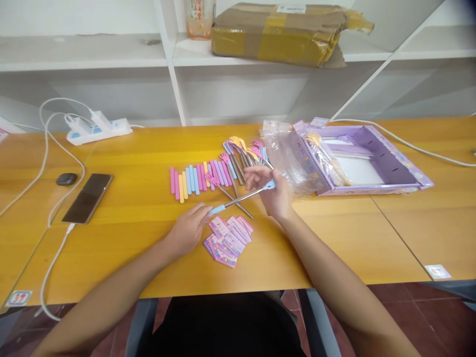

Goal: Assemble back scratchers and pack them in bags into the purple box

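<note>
A back scratcher with a blue grip, a steel rod (245, 197) and a blue claw head slants up to the right over the table. My left hand (189, 228) is closed round its blue grip end. At the other end my right hand (273, 191), palm turned up and fingers loosely curled, holds it by the blue head. Just beyond lies a row of pink, yellow, blue and purple grips (191, 179). Steel rods with coloured claw heads (238, 146) are piled behind my right hand, and one pink-headed rod (226, 192) lies under the held one. Below is a heap of printed cards (228, 240).
Clear plastic bags (286, 158) lie beside an open purple box (401, 168) with bagged rods inside. To the left are a phone (88, 198), a black earbud case (67, 179), cables and a power strip (100, 131). A taped carton (278, 34) rests on the shelf.
</note>
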The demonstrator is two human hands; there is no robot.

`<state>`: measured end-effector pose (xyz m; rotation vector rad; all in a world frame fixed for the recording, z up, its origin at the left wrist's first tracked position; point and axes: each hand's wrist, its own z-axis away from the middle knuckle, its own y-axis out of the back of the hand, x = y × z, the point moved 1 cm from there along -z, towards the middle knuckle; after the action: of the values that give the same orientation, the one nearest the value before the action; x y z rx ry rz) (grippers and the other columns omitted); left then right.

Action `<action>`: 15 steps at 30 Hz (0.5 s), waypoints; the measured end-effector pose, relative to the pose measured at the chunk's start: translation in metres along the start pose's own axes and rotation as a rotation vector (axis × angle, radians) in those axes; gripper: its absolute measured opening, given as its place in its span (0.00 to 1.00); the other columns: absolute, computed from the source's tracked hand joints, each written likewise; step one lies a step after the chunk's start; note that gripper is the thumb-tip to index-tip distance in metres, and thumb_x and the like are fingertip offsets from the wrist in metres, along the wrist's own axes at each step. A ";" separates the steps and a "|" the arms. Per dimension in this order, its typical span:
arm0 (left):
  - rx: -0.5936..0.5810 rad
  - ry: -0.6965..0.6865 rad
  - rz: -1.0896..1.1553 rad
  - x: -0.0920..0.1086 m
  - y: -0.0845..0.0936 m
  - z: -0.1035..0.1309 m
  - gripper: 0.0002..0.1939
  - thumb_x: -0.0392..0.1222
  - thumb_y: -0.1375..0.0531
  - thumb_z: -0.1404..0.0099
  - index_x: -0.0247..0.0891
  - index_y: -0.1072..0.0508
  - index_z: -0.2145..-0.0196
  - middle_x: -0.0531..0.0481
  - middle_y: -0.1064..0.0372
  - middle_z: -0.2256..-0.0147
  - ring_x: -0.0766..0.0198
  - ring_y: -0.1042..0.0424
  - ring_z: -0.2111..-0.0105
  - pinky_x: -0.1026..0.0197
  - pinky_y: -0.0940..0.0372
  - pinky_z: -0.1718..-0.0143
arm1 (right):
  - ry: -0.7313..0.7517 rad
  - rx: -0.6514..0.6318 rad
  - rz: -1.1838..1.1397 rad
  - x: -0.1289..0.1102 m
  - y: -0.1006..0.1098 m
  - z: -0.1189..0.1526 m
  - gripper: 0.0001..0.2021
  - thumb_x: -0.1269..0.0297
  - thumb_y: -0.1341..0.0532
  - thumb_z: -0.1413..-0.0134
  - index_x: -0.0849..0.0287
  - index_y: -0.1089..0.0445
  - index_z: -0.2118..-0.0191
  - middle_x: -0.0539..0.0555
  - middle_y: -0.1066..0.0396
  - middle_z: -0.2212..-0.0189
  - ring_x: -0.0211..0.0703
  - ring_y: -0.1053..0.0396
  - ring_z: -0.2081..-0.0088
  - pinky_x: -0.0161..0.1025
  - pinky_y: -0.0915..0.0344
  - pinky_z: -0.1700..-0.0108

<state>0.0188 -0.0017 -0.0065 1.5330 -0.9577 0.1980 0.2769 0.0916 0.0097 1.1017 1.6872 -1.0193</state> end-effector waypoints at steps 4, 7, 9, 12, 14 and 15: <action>0.011 -0.006 -0.010 -0.002 0.000 0.001 0.16 0.44 0.52 0.17 0.39 0.27 0.46 0.46 0.27 0.59 0.59 0.27 0.61 0.58 0.30 0.57 | -0.039 -0.063 -0.025 0.004 -0.002 0.003 0.35 0.30 0.51 0.32 0.55 0.22 0.52 0.57 0.26 0.61 0.48 0.29 0.66 0.46 0.31 0.60; 0.025 -0.027 -0.013 -0.002 0.001 0.001 0.15 0.42 0.52 0.17 0.38 0.27 0.45 0.45 0.27 0.58 0.59 0.27 0.61 0.58 0.30 0.57 | -0.043 -0.108 -0.047 0.008 -0.006 0.006 0.35 0.30 0.52 0.31 0.56 0.21 0.51 0.57 0.26 0.62 0.48 0.29 0.65 0.47 0.31 0.59; 0.033 -0.047 -0.015 -0.001 0.001 0.001 0.15 0.42 0.52 0.17 0.37 0.27 0.45 0.46 0.28 0.59 0.60 0.28 0.62 0.58 0.31 0.59 | -0.035 -0.129 -0.059 0.010 -0.010 0.009 0.35 0.31 0.53 0.30 0.56 0.21 0.51 0.58 0.26 0.60 0.48 0.28 0.64 0.47 0.31 0.58; 0.038 -0.054 -0.005 0.000 0.000 0.000 0.16 0.43 0.52 0.16 0.36 0.27 0.47 0.47 0.29 0.62 0.61 0.30 0.64 0.59 0.32 0.61 | -0.024 -0.164 -0.084 0.012 -0.015 0.011 0.34 0.33 0.54 0.28 0.56 0.21 0.50 0.58 0.25 0.58 0.47 0.27 0.63 0.46 0.31 0.58; 0.038 -0.040 0.012 0.002 -0.001 0.000 0.16 0.44 0.52 0.16 0.36 0.26 0.49 0.48 0.30 0.63 0.61 0.30 0.65 0.59 0.33 0.61 | -0.037 -0.192 -0.086 0.013 -0.017 0.012 0.34 0.33 0.54 0.27 0.56 0.22 0.48 0.58 0.25 0.55 0.47 0.27 0.62 0.46 0.30 0.56; 0.036 -0.029 0.021 0.003 -0.001 0.000 0.16 0.44 0.52 0.16 0.37 0.26 0.50 0.48 0.30 0.63 0.61 0.30 0.65 0.59 0.33 0.61 | -0.048 -0.206 -0.077 0.014 -0.018 0.012 0.35 0.33 0.54 0.27 0.55 0.22 0.47 0.58 0.25 0.54 0.48 0.26 0.61 0.47 0.30 0.56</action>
<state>0.0219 -0.0032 -0.0054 1.5630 -0.9984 0.2100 0.2591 0.0784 -0.0041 0.8779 1.7634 -0.8892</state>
